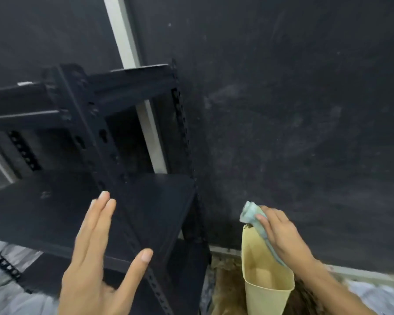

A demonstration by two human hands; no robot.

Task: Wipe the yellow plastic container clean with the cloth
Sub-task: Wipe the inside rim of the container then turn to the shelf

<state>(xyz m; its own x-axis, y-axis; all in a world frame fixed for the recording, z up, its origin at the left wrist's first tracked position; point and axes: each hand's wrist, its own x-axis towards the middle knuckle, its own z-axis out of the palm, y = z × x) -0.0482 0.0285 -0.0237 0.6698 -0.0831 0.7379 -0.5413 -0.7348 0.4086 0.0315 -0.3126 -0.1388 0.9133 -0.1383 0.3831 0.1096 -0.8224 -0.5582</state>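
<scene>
A pale yellow plastic container [263,280] stands at the lower right, tall and open, with brown dirt at its upper rim. My right hand [282,237] grips a light blue-green cloth [251,213] and presses it against the container's upper edge; whether the hand also holds the container I cannot tell. My left hand [100,258] hovers open at the lower left, fingers spread, in front of the black shelf and holding nothing.
A black metal shelving rack [127,201] with perforated posts fills the left and middle. A dark wall [293,110] rises behind. Brownish dirty floor [228,287] lies around the container's base, and light fabric shows at both lower corners.
</scene>
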